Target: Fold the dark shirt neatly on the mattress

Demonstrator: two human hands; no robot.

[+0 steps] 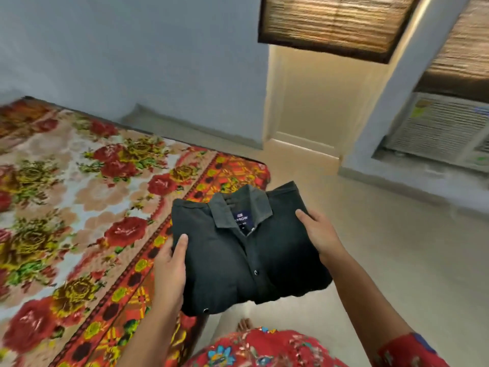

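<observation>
Closest to us, a red floral garment (264,348) fills the bottom edge, and a bare foot (244,324) peeks out on the pale floor (397,247) just beyond it. Up from there come our two forearms, and here is the action: we have the dark shirt (238,255) folded into a compact rectangle, collar on top, buttons down the front, a blue label showing inside the neck. Our left hand (169,268) takes the left edge, thumb pressed flat on top, the rest of the fingers hidden underneath. Our right hand (320,234) takes the right edge the same way, thumb on the cloth, fingers tucked out of sight below. So each grip is closed on the shirt, one per side. The shirt is held up in the air, its left part over the edge of the mattress (79,207) and the rest over the floor; we cannot tell whether any of it touches the bedding. The mattress spreads away to our left under a cover of red and yellow roses with an orange border. Further off, a blue-grey wall (132,62) runs behind it, a cream doorway (312,107) opens in the middle, woven blinds (336,22) hang above, and an air conditioner (439,131) sits low on the right.
</observation>
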